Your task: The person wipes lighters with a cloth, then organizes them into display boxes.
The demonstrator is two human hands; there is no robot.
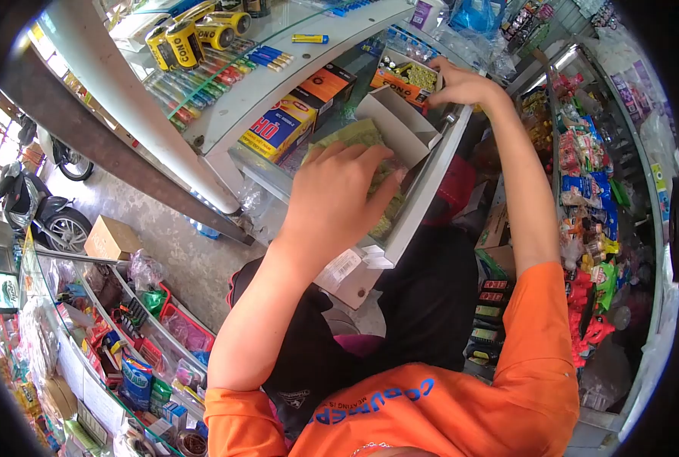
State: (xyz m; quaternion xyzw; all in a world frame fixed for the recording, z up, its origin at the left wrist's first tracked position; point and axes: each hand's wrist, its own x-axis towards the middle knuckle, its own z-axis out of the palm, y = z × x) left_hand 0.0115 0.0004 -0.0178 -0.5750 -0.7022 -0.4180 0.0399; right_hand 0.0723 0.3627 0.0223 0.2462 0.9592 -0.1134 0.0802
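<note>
An open drawer (408, 242) with a pale rim lies in front of me. My left hand (339, 190) rests over a crumpled yellow-green cloth (370, 131) in it, thumb apart and fingers loosely bent; the fingertips are partly hidden. At the drawer's far right, my right hand (461, 85) has its thumb and fingers around the end of an orange open-top box of batteries (404, 82). Between my hands an open, pale cardboard box (402, 122) stands tilted. To the left are a blue and yellow box (280, 126) and an orange and black box (325, 87).
Above the drawer, a glass counter holds large yellow batteries (183, 44), rows of pens, and one small yellow battery (309, 39). Packed shelves (583, 183) stand at right. Another goods case (118, 358) is lower left. Motorbikes (38, 202) stand beyond a slanted post.
</note>
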